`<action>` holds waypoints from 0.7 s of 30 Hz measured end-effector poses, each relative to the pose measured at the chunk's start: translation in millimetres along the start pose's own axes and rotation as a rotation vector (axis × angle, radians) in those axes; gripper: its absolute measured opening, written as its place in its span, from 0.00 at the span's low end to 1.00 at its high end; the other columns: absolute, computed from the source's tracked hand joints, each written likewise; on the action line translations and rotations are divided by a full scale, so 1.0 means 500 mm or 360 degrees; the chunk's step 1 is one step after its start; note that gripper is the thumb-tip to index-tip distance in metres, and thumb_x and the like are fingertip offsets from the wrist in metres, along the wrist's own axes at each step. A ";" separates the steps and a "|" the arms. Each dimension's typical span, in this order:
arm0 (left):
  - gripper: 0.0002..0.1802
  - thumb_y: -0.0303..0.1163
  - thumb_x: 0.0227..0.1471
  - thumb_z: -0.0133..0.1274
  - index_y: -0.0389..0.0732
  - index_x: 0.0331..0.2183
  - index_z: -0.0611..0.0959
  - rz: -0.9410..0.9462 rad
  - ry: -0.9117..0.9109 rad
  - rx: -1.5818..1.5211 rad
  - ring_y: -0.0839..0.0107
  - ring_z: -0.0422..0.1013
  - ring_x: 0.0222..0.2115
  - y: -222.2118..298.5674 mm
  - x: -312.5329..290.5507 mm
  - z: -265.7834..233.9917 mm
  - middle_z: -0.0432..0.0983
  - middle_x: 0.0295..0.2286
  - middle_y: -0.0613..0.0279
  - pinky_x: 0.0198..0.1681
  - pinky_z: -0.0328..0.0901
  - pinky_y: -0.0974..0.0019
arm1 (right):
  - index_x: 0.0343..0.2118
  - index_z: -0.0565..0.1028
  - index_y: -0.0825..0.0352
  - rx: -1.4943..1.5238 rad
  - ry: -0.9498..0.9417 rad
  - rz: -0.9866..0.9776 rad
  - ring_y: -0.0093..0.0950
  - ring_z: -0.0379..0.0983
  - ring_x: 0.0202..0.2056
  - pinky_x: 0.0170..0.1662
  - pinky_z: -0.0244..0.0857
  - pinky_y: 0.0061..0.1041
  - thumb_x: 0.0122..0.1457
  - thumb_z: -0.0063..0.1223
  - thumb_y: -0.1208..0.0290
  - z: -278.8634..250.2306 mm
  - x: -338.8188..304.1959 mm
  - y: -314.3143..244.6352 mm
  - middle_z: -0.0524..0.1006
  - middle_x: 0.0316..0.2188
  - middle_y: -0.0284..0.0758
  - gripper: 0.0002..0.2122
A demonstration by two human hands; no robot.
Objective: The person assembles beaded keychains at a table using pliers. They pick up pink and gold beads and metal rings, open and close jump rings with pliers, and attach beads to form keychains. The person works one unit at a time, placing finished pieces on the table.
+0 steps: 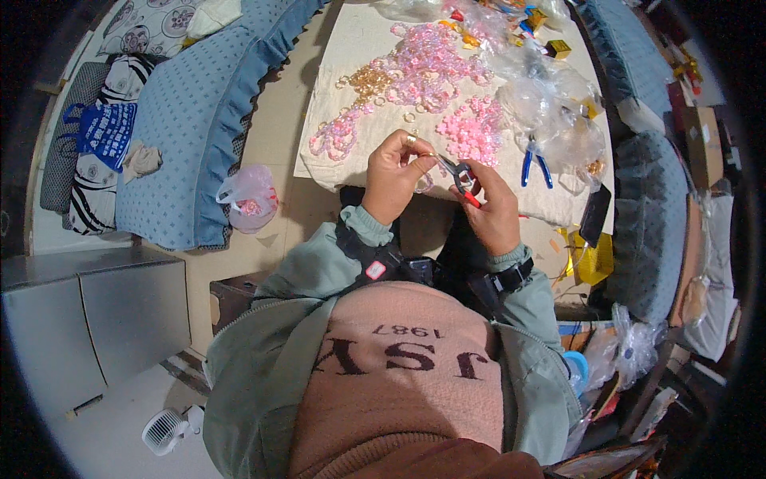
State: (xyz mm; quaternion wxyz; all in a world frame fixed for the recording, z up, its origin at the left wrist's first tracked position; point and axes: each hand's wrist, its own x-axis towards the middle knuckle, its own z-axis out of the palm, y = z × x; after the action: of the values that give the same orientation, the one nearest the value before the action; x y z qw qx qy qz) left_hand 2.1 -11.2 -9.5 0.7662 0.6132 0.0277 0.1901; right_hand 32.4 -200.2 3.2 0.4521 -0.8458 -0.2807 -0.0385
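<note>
Cloth-covered table (pixel 351 96) is being worked over: a small ring (pixel 421 180) is being pinched in the left hand (pixel 395 176) while red-handled pliers (pixel 463 177), clamped in the right hand (pixel 493 211), are likely being closed on it.

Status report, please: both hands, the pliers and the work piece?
Left hand pinches small clear piece. Right hand grips red-handled pliers, tips at the piece. Blue-handled pliers lie unused on table.

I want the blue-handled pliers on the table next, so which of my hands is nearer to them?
Right. Your right hand, holding red-handled pliers, sits just left of and below the blue-handled pliers. Your left hand is farther left, beyond the right.
</note>
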 end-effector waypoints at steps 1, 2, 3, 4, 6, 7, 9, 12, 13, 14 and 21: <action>0.09 0.17 0.50 0.61 0.38 0.31 0.77 -0.0008 0.0008 0.0017 0.79 0.71 0.32 0.001 0.000 -0.002 0.77 0.30 0.65 0.38 0.66 0.74 | 0.50 0.75 0.65 0.0003 0.0004 0.0025 0.36 0.76 0.34 0.37 0.70 0.30 0.47 0.64 0.81 -0.002 -0.001 0.000 0.78 0.38 0.41 0.24; 0.09 0.17 0.50 0.61 0.38 0.31 0.77 -0.0003 0.0009 0.0006 0.79 0.71 0.32 0.002 0.001 -0.002 0.77 0.30 0.65 0.39 0.66 0.74 | 0.50 0.75 0.65 -0.0017 0.0001 0.0028 0.36 0.76 0.35 0.37 0.70 0.30 0.47 0.64 0.81 -0.003 -0.001 0.000 0.78 0.38 0.41 0.24; 0.09 0.17 0.50 0.61 0.38 0.31 0.77 0.0005 0.0015 0.0000 0.79 0.71 0.32 0.002 0.002 -0.004 0.77 0.30 0.65 0.39 0.66 0.73 | 0.50 0.75 0.65 -0.0032 -0.0001 0.0025 0.36 0.76 0.35 0.37 0.70 0.30 0.47 0.64 0.80 -0.003 -0.001 0.001 0.78 0.38 0.41 0.23; 0.09 0.17 0.50 0.61 0.38 0.31 0.77 0.0018 0.0017 -0.0006 0.79 0.71 0.32 0.002 0.002 -0.005 0.77 0.30 0.65 0.39 0.66 0.73 | 0.50 0.75 0.65 -0.0048 -0.0006 0.0029 0.36 0.76 0.35 0.37 0.70 0.30 0.48 0.64 0.80 -0.004 -0.001 0.001 0.78 0.38 0.41 0.23; 0.08 0.18 0.51 0.60 0.38 0.32 0.77 0.0039 -0.0024 0.0019 0.78 0.71 0.34 0.001 0.003 -0.008 0.77 0.32 0.63 0.40 0.67 0.73 | 0.50 0.75 0.67 -0.0050 0.0023 -0.0023 0.30 0.72 0.30 0.35 0.68 0.27 0.49 0.66 0.78 -0.003 0.000 0.002 0.78 0.35 0.39 0.23; 0.08 0.18 0.52 0.60 0.38 0.33 0.76 0.0052 -0.0045 0.0033 0.78 0.72 0.35 0.000 0.002 -0.009 0.78 0.34 0.62 0.41 0.67 0.72 | 0.50 0.75 0.68 -0.0053 0.0031 -0.0032 0.27 0.71 0.28 0.33 0.68 0.25 0.50 0.68 0.77 -0.002 0.000 0.003 0.78 0.33 0.38 0.23; 0.08 0.18 0.52 0.60 0.38 0.33 0.76 0.0079 -0.0051 0.0029 0.77 0.72 0.35 -0.002 0.002 -0.009 0.78 0.34 0.62 0.42 0.67 0.72 | 0.49 0.75 0.66 -0.0044 0.0005 -0.0002 0.33 0.75 0.32 0.35 0.70 0.28 0.48 0.65 0.78 -0.004 -0.001 0.003 0.78 0.35 0.40 0.22; 0.09 0.18 0.52 0.60 0.38 0.33 0.76 0.0087 -0.0046 0.0017 0.77 0.72 0.35 -0.005 0.001 -0.010 0.78 0.34 0.62 0.43 0.67 0.71 | 0.49 0.76 0.66 -0.0029 -0.0021 0.0052 0.36 0.77 0.33 0.35 0.71 0.30 0.48 0.65 0.79 -0.005 -0.005 0.003 0.79 0.36 0.41 0.22; 0.09 0.18 0.52 0.60 0.38 0.33 0.76 0.0085 -0.0042 0.0013 0.77 0.72 0.35 -0.006 0.001 -0.011 0.78 0.34 0.62 0.43 0.67 0.71 | 0.49 0.76 0.66 -0.0010 -0.0029 0.0068 0.36 0.77 0.32 0.35 0.71 0.30 0.48 0.65 0.79 -0.004 -0.005 0.003 0.79 0.36 0.41 0.22; 0.09 0.18 0.52 0.60 0.38 0.33 0.77 0.0085 -0.0043 0.0014 0.77 0.71 0.35 -0.007 0.001 -0.011 0.77 0.34 0.62 0.43 0.67 0.71 | 0.49 0.76 0.66 -0.0042 -0.0020 0.0047 0.36 0.77 0.32 0.35 0.71 0.30 0.48 0.65 0.79 -0.004 -0.005 0.004 0.79 0.35 0.42 0.22; 0.07 0.19 0.53 0.58 0.37 0.36 0.79 -0.0154 -0.0091 -0.0010 0.80 0.70 0.33 0.006 0.000 -0.009 0.77 0.32 0.65 0.40 0.66 0.74 | 0.49 0.76 0.64 -0.0140 -0.0025 0.0005 0.36 0.78 0.32 0.35 0.72 0.31 0.47 0.64 0.81 -0.017 -0.003 0.000 0.79 0.35 0.41 0.22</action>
State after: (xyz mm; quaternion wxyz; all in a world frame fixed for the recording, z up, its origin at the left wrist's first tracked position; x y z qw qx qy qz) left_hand 0.1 -6.4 -7.7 0.7770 0.6138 0.0347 0.1354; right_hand 33.0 -207.3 7.5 0.4124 -0.8655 -0.2810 -0.0436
